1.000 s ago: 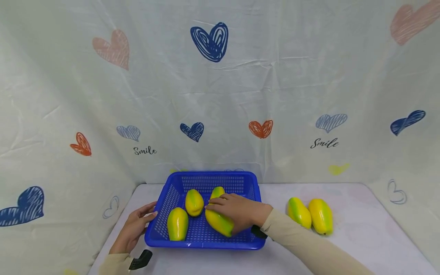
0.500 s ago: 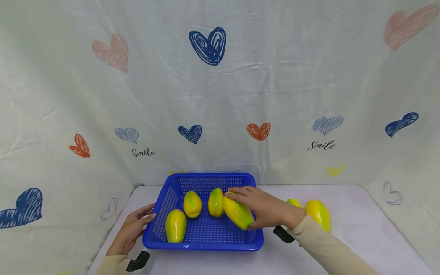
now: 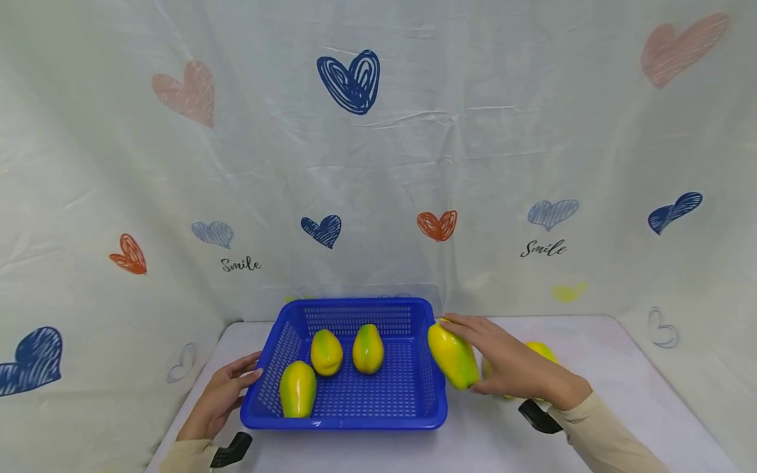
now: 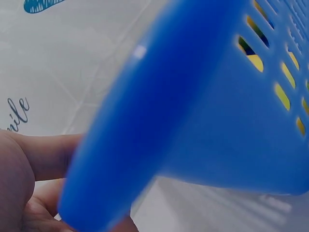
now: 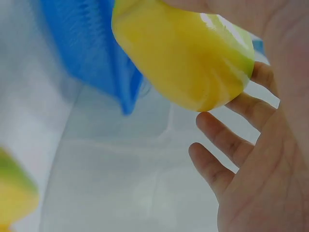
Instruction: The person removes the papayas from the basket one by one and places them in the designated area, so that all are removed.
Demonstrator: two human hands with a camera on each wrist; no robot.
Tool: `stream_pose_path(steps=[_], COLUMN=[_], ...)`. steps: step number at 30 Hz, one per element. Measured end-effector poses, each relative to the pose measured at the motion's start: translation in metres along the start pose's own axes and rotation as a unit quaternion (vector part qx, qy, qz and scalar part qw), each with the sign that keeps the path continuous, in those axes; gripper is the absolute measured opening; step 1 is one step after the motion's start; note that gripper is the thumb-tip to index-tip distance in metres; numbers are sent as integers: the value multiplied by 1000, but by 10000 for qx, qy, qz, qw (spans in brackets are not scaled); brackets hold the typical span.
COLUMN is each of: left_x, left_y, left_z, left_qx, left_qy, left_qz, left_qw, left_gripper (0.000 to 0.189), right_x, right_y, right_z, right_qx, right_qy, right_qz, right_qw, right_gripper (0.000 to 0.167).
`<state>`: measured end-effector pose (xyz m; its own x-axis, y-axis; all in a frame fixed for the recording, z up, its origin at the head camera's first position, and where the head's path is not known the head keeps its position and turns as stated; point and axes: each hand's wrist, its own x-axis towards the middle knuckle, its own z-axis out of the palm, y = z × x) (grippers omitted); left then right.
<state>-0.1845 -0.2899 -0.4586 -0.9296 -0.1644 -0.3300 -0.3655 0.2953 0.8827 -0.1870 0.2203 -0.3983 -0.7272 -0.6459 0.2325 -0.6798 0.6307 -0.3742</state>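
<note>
Clear of the blue basket's (image 3: 378,422) right rim, my right hand (image 3: 511,358) holds a yellow-green papaya (image 3: 452,355) between thumb and fingers. The right wrist view shows the held papaya (image 5: 188,55) up close, with two fingers spread away from it. My left hand (image 3: 221,397) rests against the basket's left rim, its fingers fairly straight. In the left wrist view that rim (image 4: 130,116) covers part of the fingers. Inside the basket lie three papayas: one front left (image 3: 298,389), one behind it (image 3: 326,353) and one toward the middle (image 3: 368,349).
Behind my right hand, another papaya (image 3: 541,351) on the white table (image 3: 627,394) is mostly hidden. A yellow edge beside the held papaya also shows. A pale curtain (image 3: 378,164) printed with hearts hangs behind and along the sides.
My right hand has lifted the papaya out of the basket's right part and carried it rightward past the rim. The left hand keeps its place at the left rim. The view shifts slightly.
</note>
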Motion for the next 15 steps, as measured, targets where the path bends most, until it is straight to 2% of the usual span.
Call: stream_pose_path(steps=[6,15], left_x=[0,2], left_y=[0,0], left_z=[-4,-4], left_qx=[49,86], left_qy=[-127,-274], left_qz=[28,7], left_qw=[9999,9996], left_gripper=[60,62], right_x=[-36,-86], right_y=[24,48], right_z=[0,-3], right_qx=[-260,-398], right_qy=[457,632], right_qz=[316,1085], right_qw=[9981,9913], right_gripper=[112,115])
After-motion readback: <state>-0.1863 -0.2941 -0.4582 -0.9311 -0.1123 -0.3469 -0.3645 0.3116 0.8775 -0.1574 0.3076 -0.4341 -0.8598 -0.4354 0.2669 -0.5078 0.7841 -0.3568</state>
